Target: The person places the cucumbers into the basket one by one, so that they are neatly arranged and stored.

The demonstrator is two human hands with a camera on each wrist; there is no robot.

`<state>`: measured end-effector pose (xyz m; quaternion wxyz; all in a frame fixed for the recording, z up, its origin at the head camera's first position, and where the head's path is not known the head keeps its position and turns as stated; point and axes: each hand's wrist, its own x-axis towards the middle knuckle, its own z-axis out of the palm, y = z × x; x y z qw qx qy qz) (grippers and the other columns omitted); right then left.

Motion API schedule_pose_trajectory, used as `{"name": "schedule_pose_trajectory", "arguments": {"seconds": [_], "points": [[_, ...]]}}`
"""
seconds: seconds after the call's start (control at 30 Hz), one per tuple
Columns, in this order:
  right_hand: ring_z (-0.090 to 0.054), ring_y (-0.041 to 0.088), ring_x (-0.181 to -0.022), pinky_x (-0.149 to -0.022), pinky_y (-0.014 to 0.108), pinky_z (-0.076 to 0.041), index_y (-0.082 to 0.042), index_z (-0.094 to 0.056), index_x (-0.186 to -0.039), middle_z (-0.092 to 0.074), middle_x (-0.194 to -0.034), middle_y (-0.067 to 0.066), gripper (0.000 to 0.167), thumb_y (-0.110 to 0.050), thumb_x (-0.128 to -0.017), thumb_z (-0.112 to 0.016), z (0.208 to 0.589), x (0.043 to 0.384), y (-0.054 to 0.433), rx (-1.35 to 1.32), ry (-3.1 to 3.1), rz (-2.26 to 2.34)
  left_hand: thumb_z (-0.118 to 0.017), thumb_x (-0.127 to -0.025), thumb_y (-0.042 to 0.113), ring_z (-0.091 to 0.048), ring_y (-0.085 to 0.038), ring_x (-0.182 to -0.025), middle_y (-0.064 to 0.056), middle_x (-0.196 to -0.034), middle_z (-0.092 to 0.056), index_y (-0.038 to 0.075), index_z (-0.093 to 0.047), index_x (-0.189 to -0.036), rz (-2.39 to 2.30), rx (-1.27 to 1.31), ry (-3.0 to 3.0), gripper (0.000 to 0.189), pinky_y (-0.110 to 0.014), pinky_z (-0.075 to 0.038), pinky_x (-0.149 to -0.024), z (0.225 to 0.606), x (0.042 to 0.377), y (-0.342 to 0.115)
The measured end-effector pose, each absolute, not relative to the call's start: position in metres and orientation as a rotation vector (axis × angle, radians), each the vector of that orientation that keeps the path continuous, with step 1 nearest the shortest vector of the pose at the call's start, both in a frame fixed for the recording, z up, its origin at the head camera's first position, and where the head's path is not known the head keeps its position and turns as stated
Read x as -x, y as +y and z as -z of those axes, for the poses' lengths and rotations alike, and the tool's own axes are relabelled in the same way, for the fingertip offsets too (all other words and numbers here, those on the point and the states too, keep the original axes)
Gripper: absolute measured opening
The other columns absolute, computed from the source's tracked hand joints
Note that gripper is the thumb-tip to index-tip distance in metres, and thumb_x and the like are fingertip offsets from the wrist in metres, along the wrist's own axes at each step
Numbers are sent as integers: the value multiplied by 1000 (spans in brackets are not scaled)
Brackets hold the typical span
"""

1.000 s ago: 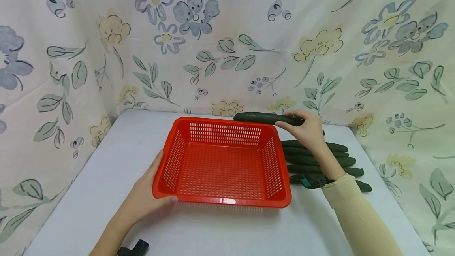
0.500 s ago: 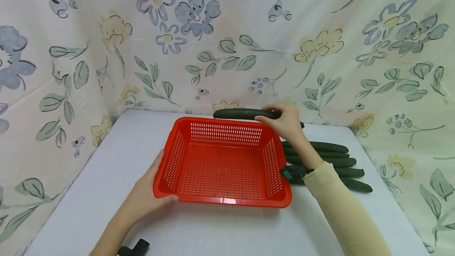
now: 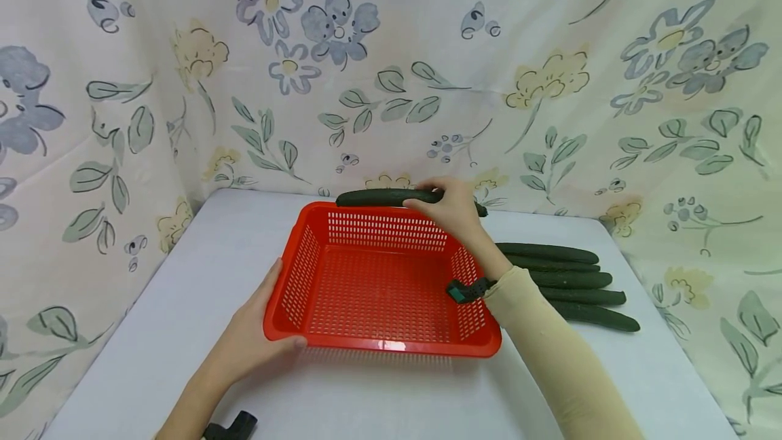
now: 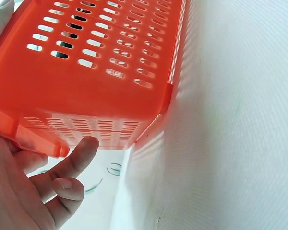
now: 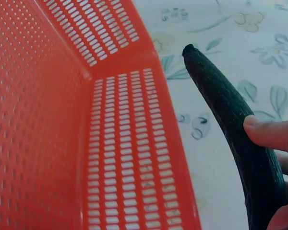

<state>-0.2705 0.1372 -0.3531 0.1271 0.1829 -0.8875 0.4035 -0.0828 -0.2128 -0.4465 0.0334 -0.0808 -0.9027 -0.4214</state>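
Observation:
A dark green cucumber (image 3: 373, 197) is held roughly level over the far rim of the red plastic basket (image 3: 391, 345). My right hand (image 3: 453, 209) pinches it between thumb and fingers, toward its right part. In the right wrist view, the cucumber (image 5: 221, 98) runs alongside the basket's perforated wall, a gap between them. My left hand (image 3: 247, 328) grips the basket's near left corner, thumb at the front rim. Seen from the left wrist, bent fingers (image 4: 81, 155) lie under the rim by the slotted wall (image 4: 86, 91). Nothing lies on the basket's visible floor.
Several more cucumbers (image 3: 574, 280) lie side by side on the white table (image 3: 153, 331), right of the basket, partly hidden by the right arm. A floral curtain (image 3: 391, 87) hangs behind and around the table.
My right hand has carried the cucumber leftward along the basket's far rim, from its right corner toward the middle. The left hand and the basket have stayed in place.

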Motion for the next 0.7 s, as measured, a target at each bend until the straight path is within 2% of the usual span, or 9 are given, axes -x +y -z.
{"name": "schedule_pose_trajectory", "arguments": {"seconds": [0.23,0.53,0.7], "points": [[-69,23,-84,-73,35,-55,-8,-81,-107,-78,-103,8,32,-29,-85,-91,363,268,115,-512,-2550,-1234,-93,-74,49,-57,-41,-132,-19,-170,-34,23,-9,-173,1297,243,-2774,132,-49,-63,-86,447,83,-212],[-72,24,-94,-80,38,-57,-8,-82,-106,-80,-105,7,32,-30,-86,-91,375,263,99,-467,-2559,-1253,-93,-75,47,-58,-39,-130,-18,-170,-34,28,-7,-173,1298,245,-2775,132,-44,-63,-84,448,84,-214],[-71,21,-91,-77,37,-57,-9,-82,-103,-80,-103,5,31,-32,-84,-92,384,260,94,-454,-2593,-1244,-93,-74,46,-59,-37,-129,-17,-169,-35,29,-6,-173,1272,257,-2776,133,-42,-61,-85,449,84,-213]]}}
